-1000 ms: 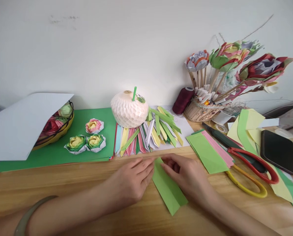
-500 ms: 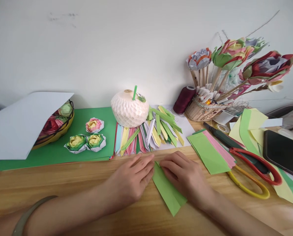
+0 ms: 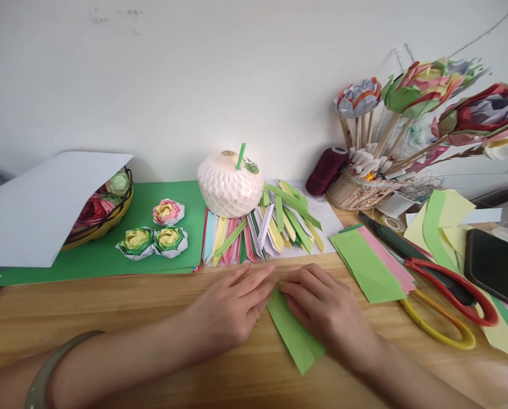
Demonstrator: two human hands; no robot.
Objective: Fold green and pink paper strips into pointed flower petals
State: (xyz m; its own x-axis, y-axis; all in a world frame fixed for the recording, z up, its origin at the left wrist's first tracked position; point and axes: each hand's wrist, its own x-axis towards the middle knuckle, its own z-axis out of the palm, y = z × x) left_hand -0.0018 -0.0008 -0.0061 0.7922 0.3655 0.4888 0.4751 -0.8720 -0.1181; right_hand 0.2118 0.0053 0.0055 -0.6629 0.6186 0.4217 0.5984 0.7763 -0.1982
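A light green sheet of paper [image 3: 294,335] with a lengthwise crease lies slanted on the wooden table. Over its far end, my right hand [image 3: 324,309] bends its fingers and pinches the tip of the paper. My left hand [image 3: 241,304] lies alongside on the left, fingers stretched out and slightly apart, their tips close to that same far corner. Whether the left thumb touches the paper is hidden. Just beyond both hands is a row of folded paper strips [image 3: 237,238] in several colours.
Scissors [image 3: 454,284] lie across a stack of green and pink paper [image 3: 367,267] to the right, beside a black phone [image 3: 495,267]. A white textured pot [image 3: 230,187], paper flowers [image 3: 169,238] and a maroon thread spool [image 3: 326,170] stand farther back.
The view has shifted slightly, so background things sit a little farther right. Both hands stay at the far end of the green paper, with only tiny finger movement.
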